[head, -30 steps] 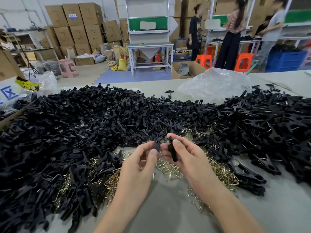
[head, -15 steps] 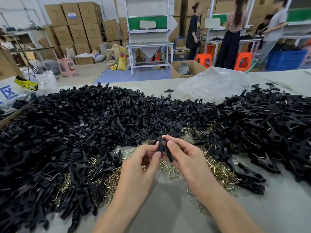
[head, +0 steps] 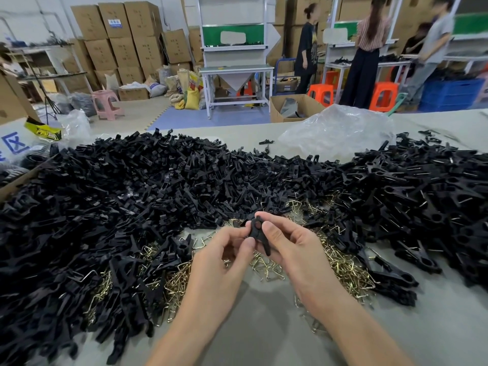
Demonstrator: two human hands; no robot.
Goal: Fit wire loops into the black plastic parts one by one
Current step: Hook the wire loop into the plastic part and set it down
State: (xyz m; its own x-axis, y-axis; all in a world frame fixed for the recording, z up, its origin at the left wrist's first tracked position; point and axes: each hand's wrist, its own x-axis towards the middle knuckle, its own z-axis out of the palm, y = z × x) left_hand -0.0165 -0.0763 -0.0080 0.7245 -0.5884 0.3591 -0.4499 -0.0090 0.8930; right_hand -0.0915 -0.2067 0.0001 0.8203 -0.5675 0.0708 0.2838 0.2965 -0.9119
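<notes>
One black plastic part [head: 257, 231] is held between both hands above the table's middle. My left hand [head: 227, 252] pinches its left side with thumb and fingertips. My right hand [head: 293, 247] grips it from the right, thumb on top. Whether a wire loop sits in the part is too small to tell. Brass-coloured wire loops [head: 340, 268] lie scattered under and around my hands. A huge heap of loose black parts [head: 118, 207] fills the left and far side of the table.
A second heap of black parts with wire showing [head: 422, 196] covers the right side. A crumpled clear plastic bag [head: 335, 130] lies beyond it. A cardboard box [head: 15, 180] sits at the left edge. Bare grey table [head: 264, 326] lies near me. Three people stand at benches behind.
My hands have closed together on the black part and lifted it slightly away from me. The part has turned in my fingers to a more upright pose.
</notes>
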